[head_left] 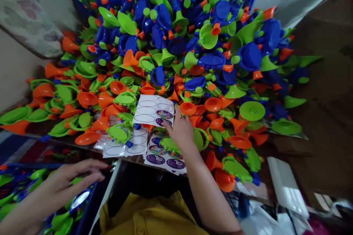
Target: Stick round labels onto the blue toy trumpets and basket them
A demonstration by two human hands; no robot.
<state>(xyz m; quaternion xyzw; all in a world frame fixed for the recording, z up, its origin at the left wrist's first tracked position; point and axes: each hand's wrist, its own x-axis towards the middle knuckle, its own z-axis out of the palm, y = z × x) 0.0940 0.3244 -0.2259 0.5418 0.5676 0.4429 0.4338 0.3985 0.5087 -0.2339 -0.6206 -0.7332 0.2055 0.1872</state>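
Sticker sheet pinched at centre frame, its right edge covered

At the middle of the frame, a white sticker sheet (147, 109) is held up at its right edge by the right hand (181, 129). It is clamped between thumb and fingers, though the grip behind the paper is hidden. Two printed ovals are seen near the thumb; their lettering cannot be read. Just below, printed sheets (165, 159) are partly covered by the wrist and a toy horn (168, 144), and to their left, peeled-looking sheets (138, 143) are overlapped by another horn.

Over to the lower left: the left hand (74, 180) is held with its fingers loosely apart, and whether anything is touched cannot be told. Under it, a blue bin (91, 205) is half masked and cut off by the frame's bottom edge. Up top, a heap of horns (157, 40) is cropped by the upper edge. At lower right, plastic bags (257, 224) are blurred in dim light.
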